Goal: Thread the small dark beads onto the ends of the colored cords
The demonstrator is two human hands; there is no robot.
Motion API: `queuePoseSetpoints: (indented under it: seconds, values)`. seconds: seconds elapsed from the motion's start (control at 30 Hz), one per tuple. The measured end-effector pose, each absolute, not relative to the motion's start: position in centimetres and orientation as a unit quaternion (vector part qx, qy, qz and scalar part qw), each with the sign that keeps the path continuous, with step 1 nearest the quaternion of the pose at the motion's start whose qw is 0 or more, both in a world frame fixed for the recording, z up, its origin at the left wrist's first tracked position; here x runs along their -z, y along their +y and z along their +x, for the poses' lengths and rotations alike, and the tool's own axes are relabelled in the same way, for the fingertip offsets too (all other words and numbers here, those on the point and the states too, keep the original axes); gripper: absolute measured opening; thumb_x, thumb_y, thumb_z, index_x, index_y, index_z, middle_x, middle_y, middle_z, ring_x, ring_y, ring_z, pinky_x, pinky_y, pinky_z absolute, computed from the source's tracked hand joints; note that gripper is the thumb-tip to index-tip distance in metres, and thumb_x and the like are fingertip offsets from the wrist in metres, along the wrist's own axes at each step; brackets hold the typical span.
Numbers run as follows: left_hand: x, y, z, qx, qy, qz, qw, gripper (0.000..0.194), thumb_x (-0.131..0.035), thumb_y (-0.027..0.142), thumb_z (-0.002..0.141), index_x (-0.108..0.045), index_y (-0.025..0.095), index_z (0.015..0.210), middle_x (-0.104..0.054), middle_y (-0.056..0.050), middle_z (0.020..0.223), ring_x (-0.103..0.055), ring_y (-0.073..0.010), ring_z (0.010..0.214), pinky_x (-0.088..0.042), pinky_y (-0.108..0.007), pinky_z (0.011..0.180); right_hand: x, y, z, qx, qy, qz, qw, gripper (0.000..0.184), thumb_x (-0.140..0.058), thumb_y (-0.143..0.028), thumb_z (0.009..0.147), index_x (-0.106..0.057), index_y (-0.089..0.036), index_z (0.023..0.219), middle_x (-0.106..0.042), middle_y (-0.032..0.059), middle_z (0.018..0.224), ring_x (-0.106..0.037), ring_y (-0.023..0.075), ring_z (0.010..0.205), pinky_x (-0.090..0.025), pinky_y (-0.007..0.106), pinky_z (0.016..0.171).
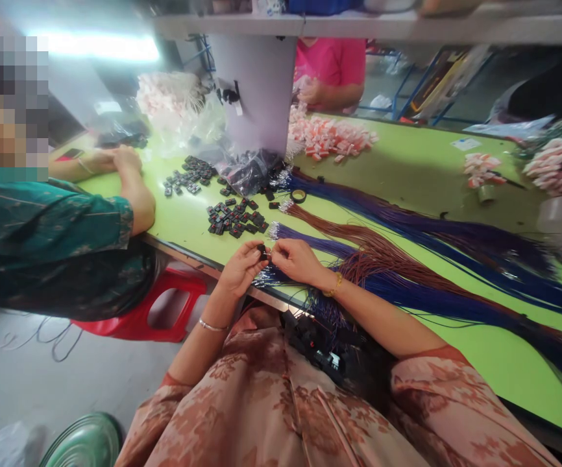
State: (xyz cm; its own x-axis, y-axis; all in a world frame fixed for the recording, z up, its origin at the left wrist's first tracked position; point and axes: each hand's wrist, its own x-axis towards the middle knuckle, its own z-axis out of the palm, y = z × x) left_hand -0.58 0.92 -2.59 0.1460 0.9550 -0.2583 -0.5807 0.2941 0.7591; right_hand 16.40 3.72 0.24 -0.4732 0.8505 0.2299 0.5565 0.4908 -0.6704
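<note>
Right at the near edge of the green tabletop [183, 217], going by the head camera, both hands are up close together over a small black piece [262, 250]. The left hand [243, 267] has it pinched between thumb and fingers, and the right hand [296, 258] comes in from the other side with its thumb and fingertips pressed together by the piece. Can't tell if there's a thin wire caught in those right fingertips, it's just too small and the fingers cover it.

Just past the hands there's a loose pile of black parts with red bits [237, 218], and a roll of black tape [298, 195] lies beyond the purple-blue wires [305, 237] and brown wires [354, 232], which spread off to the right. More dark parts [313, 342] sit in the lap.

As for handling, I'd guess the piece is super light, stiff plastic, maybe a bit slick, and small enough to twist or pop out of a loose grip. Best hold is probably by its flat outer sides, thumb against fingertips, leaving the end open. The wires look thin and floppy, so they'd likely bend if held far back; grab close to the pale tips, but gently, since those ends could deform.
</note>
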Motion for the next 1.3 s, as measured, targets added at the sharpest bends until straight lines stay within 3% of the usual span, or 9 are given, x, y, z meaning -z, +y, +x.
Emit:
queuePoseSetpoints:
  seconds: [0.47,0.7,0.83,0.93,1.3]
  values:
    - [2.9,0.5,0.8,-0.559,0.445,0.275,0.644,0.033,-0.078,0.019,0.063,-0.062,0.014,0.091,-0.066,-0.001,0.08,-0.062,-0.009,0.069,-0.053,-0.023,0.07,0.5,3.7,16.8,-0.182,-0.89,-0.351,0.227,0.016,-0.043,-0.019,0.085,-0.058,-0.016,0.078,-0.059,0.0055,0.074,-0.046,0.0143,0.065,-0.03,0.026,0.063]
    - [2.9,0.1,1.7,-0.549,0.451,0.281,0.646,0.036,-0.08,0.021,0.061,-0.06,0.013,0.09,-0.064,0.0,0.076,-0.062,-0.0091,0.068,-0.053,-0.025,0.072,0.6,4.1,17.5,-0.212,-0.877,-0.38,0.204,0.019,-0.046,-0.023,0.085,-0.057,-0.016,0.071,-0.059,0.0024,0.066,-0.045,0.0123,0.058,-0.027,0.025,0.058]
    - [2.7,0.6,1.4,-0.551,0.448,0.278,0.647,0.036,-0.078,0.021,0.062,-0.06,0.014,0.092,-0.065,-0.001,0.079,-0.063,-0.0109,0.072,-0.054,-0.026,0.072,0.7,7.2,19.5,-0.196,-0.835,-0.471,0.204,0.019,-0.045,-0.026,0.087,-0.062,-0.017,0.084,-0.065,0.0056,0.083,-0.054,0.0149,0.073,-0.034,0.025,0.065]
    - [2.6,1.1,1.1,-0.558,0.442,0.281,0.644,0.034,-0.077,0.02,0.064,-0.06,0.015,0.093,-0.065,-0.002,0.081,-0.064,-0.0111,0.074,-0.054,-0.027,0.075,1.5,9.6,20.8,-0.138,-0.807,-0.56,0.129,0.015,-0.055,-0.027,0.08,-0.064,-0.017,0.087,-0.066,0.01,0.094,-0.056,0.0199,0.082,-0.035,0.027,0.066]
    - [3.0,1.3,0.9,-0.552,0.431,0.283,0.655,0.032,-0.076,0.02,0.066,-0.059,0.014,0.093,-0.066,-0.002,0.081,-0.064,-0.0116,0.075,-0.054,-0.028,0.076,2.5,10.5,21.5,-0.12,-0.833,-0.534,0.074,0.018,-0.049,-0.03,0.087,-0.061,-0.017,0.092,-0.065,0.0113,0.099,-0.057,0.0218,0.084,-0.035,0.029,0.068]
